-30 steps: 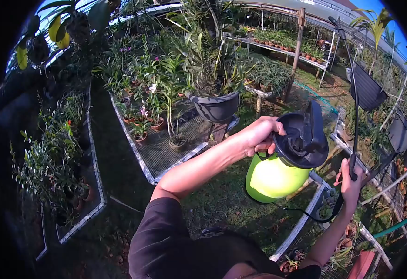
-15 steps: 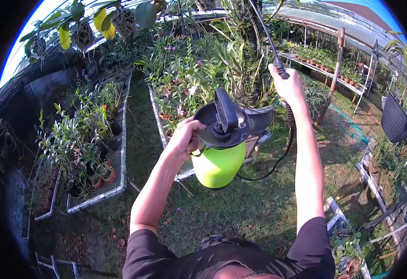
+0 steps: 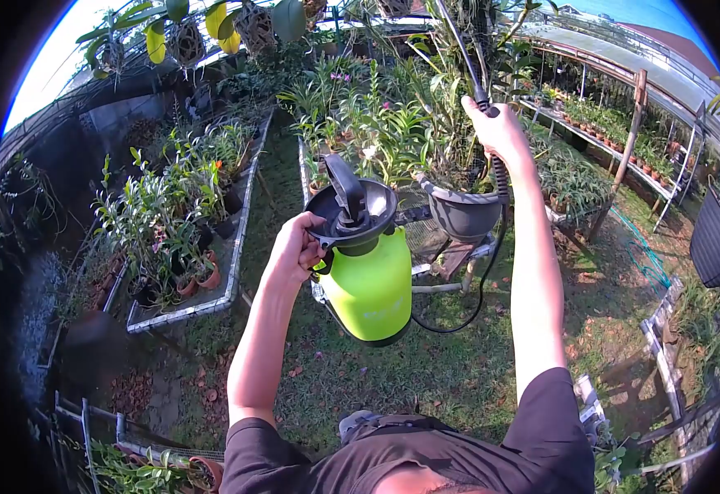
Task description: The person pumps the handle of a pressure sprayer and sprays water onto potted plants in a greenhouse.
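Observation:
My left hand is closed on the black rim at the top of a pump sprayer, which has a bright green tank and a black pump handle. The tank hangs in front of me above the grass, slightly tilted. Raised ahead and to the right, my right hand is wrapped round the black grip of the spray wand. That wand points up toward a tall plant in a grey pot. A black hose loops from the wand grip down behind the tank.
Potted orchids stand on a wire-mesh bench ahead and on a white-edged bench at left. Hanging plants are overhead. At right are a wooden post, a shelf of small pots and a teal hose on the grass.
The sprayer tank has shifted left and turned more upright, showing more of its green side. My right hand has moved slightly left and up. The view has shifted, revealing more of the grey pot.

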